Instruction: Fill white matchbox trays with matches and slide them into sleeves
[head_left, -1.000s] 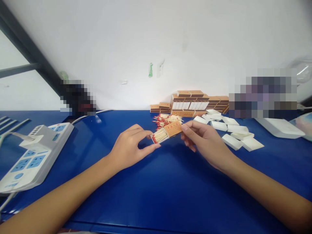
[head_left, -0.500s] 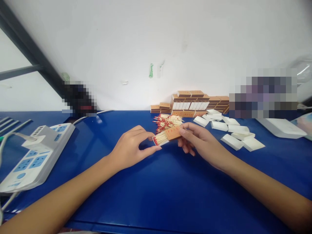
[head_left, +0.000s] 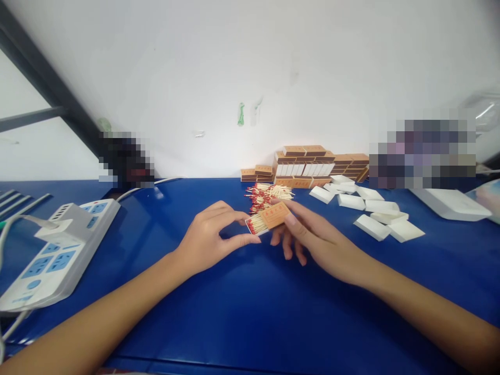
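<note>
Wall [head_left: 195, 78], pale, along the far edge of a blue table [head_left: 250, 317]; near edge low in view, with a broad blue stretch between the forearms for moving toward it. At far left, alongside the left forearm, a white power strip [head_left: 54, 260] with plug and cable. Against the wall, behind the hands, a stack of matchboxes [head_left: 304, 159], a barrier to reaching further back. Beyond the right hand [head_left: 324, 239], loose white trays [head_left: 351, 202], some overlapping, in the way on that side. Left hand [head_left: 207, 237] pinching the tray end of a matchbox [head_left: 275, 216], partly open, between both hands; right hand pinching its orange sleeve, lower fingers hanging loose. Just behind, a match pile [head_left: 265, 195]. Inside, red-tipped matches [head_left: 257, 225], side by side.
</note>
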Motion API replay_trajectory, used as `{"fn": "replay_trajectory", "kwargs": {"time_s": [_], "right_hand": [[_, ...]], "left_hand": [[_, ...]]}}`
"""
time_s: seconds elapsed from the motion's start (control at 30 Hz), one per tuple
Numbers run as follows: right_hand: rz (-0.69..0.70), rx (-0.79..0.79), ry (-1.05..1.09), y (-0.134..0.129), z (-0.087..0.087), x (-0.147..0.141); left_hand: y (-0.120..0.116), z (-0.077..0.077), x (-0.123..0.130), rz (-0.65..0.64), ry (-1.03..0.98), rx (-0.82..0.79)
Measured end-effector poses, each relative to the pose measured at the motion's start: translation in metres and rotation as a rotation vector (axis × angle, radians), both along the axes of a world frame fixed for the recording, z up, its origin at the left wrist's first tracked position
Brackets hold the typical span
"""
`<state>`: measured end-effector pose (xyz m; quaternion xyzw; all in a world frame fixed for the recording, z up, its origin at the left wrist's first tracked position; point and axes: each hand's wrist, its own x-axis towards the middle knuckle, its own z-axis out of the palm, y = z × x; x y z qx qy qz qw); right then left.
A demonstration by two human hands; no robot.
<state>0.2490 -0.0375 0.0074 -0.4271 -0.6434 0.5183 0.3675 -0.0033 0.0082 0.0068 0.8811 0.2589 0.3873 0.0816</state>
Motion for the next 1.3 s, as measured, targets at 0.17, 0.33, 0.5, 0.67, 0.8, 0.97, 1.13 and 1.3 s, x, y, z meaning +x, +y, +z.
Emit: {"fn": "replay_trajectory", "kwargs": {"time_s": [0.17, 0.33, 0.5, 0.67, 0.8, 0.97, 1.13, 1.3], "right_hand": [[0.177, -0.042, -0.022, -0.020, 0.001, -0.015], [0.221, -0.084, -0.057, -0.029, 0.003, -0.021], [0.256, -0.097, -0.132, -0.029, 0.007, -0.019], [0.218, -0.074, -0.145, -0.025, 0.005, -0.018], [0.172, 0.078, -0.305, -0.017, 0.002, -0.011], [-0.034, 0.382, -0.689, 0.000, 0.001, 0.006], [-0.141, 0.492, -0.881, 0.015, 0.000, 0.021], [-0.159, 0.527, -1.043, 0.021, -0.001, 0.025]], "left_hand": [[-0.003, -0.004, 0.002, -0.062, -0.052, 0.015], [-0.004, -0.006, 0.002, -0.126, -0.030, 0.040], [-0.003, -0.007, 0.000, -0.133, -0.040, 0.039], [-0.005, -0.010, 0.002, -0.114, 0.016, -0.013], [-0.005, -0.007, 0.002, -0.030, 0.051, -0.046], [0.014, 0.006, -0.007, 0.146, 0.085, -0.080], [0.066, 0.021, -0.009, 0.209, 0.178, -0.089], [0.128, 0.024, 0.005, 0.211, 0.320, 0.028]]}}
